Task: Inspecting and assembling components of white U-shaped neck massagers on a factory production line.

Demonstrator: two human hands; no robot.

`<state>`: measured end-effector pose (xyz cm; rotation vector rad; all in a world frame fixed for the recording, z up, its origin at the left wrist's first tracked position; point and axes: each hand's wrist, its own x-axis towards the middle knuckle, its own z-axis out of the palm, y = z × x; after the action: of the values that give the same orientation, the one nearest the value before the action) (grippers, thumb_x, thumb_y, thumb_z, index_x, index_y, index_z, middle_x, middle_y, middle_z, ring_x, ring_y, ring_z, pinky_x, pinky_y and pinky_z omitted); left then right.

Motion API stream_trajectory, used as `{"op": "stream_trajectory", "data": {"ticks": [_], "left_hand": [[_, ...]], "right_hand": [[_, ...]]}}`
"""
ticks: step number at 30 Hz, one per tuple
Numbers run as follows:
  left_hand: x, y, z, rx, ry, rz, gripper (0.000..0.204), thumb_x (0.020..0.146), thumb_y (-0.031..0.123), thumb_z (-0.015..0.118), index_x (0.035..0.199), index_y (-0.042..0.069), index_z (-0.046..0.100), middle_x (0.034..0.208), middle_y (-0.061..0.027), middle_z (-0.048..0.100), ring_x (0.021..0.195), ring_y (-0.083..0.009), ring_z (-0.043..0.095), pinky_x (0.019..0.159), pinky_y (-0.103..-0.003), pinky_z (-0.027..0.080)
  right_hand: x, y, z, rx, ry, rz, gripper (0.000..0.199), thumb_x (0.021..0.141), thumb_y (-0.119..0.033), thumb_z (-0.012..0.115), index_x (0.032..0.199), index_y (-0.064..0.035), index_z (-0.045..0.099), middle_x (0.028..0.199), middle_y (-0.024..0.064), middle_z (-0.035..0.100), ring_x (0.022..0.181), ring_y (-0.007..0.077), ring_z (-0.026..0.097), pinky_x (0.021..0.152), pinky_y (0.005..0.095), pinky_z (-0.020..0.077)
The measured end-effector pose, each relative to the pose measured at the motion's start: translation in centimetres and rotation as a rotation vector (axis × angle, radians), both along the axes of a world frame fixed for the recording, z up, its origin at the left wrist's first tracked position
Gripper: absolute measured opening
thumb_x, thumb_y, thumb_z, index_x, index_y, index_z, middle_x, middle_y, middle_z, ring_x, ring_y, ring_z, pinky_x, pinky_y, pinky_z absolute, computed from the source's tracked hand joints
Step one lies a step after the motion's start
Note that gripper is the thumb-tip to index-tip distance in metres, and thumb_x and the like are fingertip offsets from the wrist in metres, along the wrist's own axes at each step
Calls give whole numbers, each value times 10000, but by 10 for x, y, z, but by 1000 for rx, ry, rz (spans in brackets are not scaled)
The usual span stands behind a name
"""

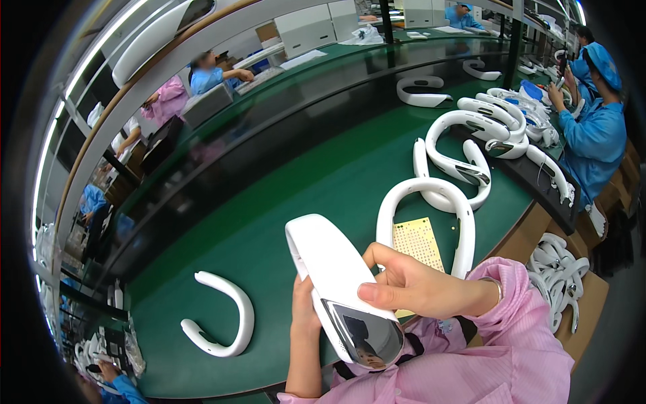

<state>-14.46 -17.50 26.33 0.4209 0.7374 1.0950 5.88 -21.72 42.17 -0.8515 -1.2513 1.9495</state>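
Note:
Both my hands hold a white curved neckband device [340, 262] above the green bench. Its near end has a glossy dark mirror-like panel [367, 334]. My left hand [306, 306] grips it from the left and beneath, with most of its fingers hidden behind the white body. My right hand [410, 284] is closed on the right side, the thumb pressed on the white shell just above the panel. Just beyond the right hand lies another white neckband [465, 232], partly around a yellow sheet [418, 244] with rows of small marks.
A single white U-shaped neckband [243, 316] lies on the green bench [282, 182] to the left. Several more neckbands [464, 124] are piled at the right by a black tray [555, 202]. A cardboard box [592, 296] holds white parts. A co-worker in blue [595, 141] sits at right.

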Motion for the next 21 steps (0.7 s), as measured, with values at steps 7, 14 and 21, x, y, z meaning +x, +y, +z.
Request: {"op": "stream_trajectory", "data": {"ticks": [7, 14, 21], "left_hand": [[-9, -30, 30, 51, 56, -127, 451, 878, 175, 464, 1275, -18, 371, 1148, -190, 519, 847, -273, 627, 662, -319, 536], [-16, -52, 82, 449, -2, -85, 597, 872, 407, 486, 1259, -35, 381, 1385, -231, 247, 829, -416, 620, 545, -351, 575], [-30, -32, 73, 645, 242, -140, 800, 545, 317, 860, 1151, 0, 445, 1219, -211, 445, 799, -322, 633, 618, -336, 567]], "right_hand": [[6, 13, -11, 1219, -524, -625, 399, 780, -55, 643, 1144, -48, 480, 1147, 222, 502, 1086, 285, 487, 920, 376, 369], [36, 38, -33, 1019, -254, -459, 267, 683, 8, 676, 899, -32, 525, 876, 76, 554, 857, 199, 556, 887, 360, 442], [37, 21, -34, 834, -174, -549, 370, 740, -56, 668, 1059, -28, 484, 906, 54, 495, 838, 141, 499, 751, 286, 424]]}}
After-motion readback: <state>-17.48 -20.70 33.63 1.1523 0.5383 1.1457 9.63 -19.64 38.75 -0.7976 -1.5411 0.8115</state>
